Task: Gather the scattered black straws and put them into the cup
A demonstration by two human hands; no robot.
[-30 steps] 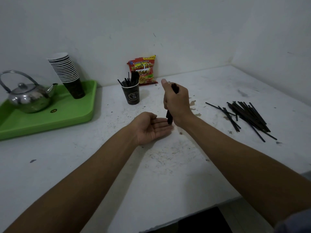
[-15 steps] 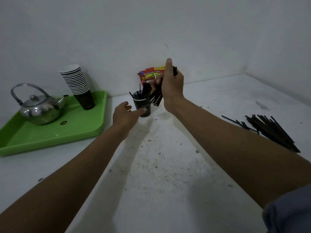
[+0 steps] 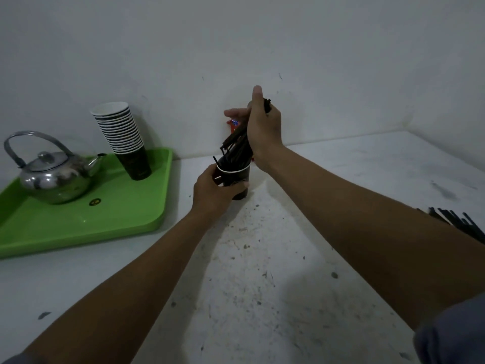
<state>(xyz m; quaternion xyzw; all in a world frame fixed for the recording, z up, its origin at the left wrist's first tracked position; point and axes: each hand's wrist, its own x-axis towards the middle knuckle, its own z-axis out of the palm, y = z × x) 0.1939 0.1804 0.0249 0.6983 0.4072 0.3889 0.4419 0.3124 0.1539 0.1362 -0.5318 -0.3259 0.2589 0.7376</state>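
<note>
Overhead, right hand (image 3: pixel 263 127) fingers gripping straw bundle (image 3: pixel 236 143) tilted into cup (image 3: pixel 236 177), left hand (image 3: pixel 214 191) fingers wrapping cup

no legible text on the cup (image 3: pixel 237 177); snack packet (image 3: pixel 234 125) lettering unreadable

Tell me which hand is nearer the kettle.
Left. The left hand grips the cup, just right of the tray holding the kettle. The right hand is higher and further right, holding straws.

Black straw bundle (image 3: pixel 237 143) tilted, lower ends in dark paper cup (image 3: pixel 237 177), loose straws (image 3: pixel 462 223) far right
</note>
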